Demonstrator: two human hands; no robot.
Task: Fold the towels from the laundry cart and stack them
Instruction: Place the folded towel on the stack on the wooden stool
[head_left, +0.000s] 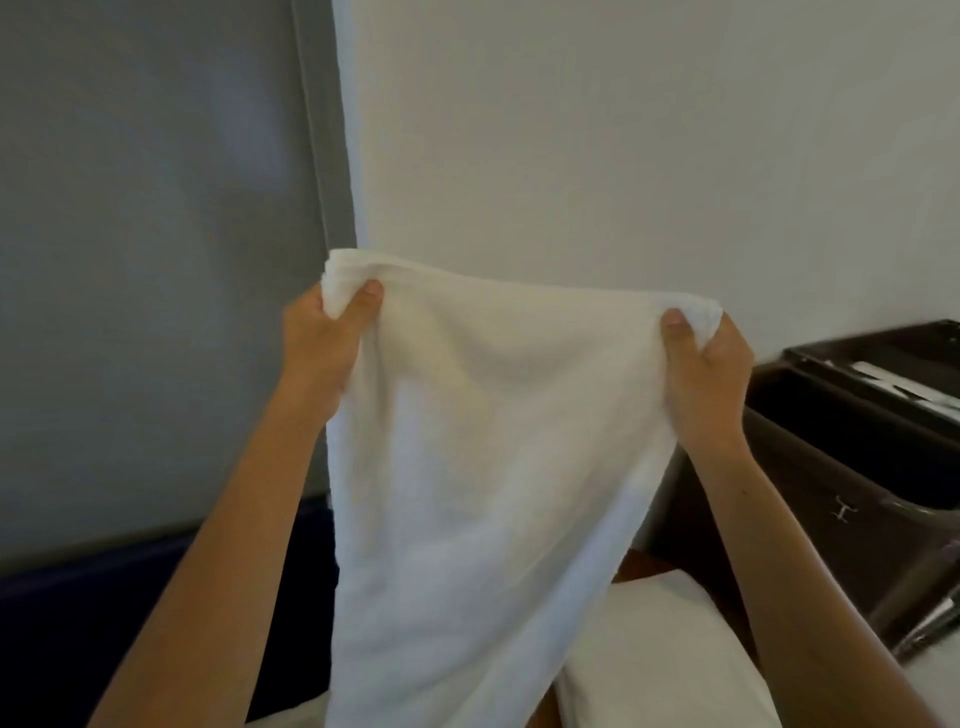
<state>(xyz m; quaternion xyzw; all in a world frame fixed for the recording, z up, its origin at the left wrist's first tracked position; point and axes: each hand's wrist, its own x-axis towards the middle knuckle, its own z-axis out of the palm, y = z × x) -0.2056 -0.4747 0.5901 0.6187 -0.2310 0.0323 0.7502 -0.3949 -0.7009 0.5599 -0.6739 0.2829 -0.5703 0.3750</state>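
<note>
A white towel hangs in front of me, held up by its top edge and stretched between both hands. My left hand pinches the top left corner, thumb on the near side and fingers hidden behind the cloth. At the top right corner my right hand grips the towel the same way. The towel's lower end runs out of the frame at the bottom. A white folded piece of cloth lies below, to the right of the hanging towel.
A dark brown cabinet or cart stands at the right, with a dark tray on top. A white wall is straight ahead and a grey panel at the left above a dark blue band.
</note>
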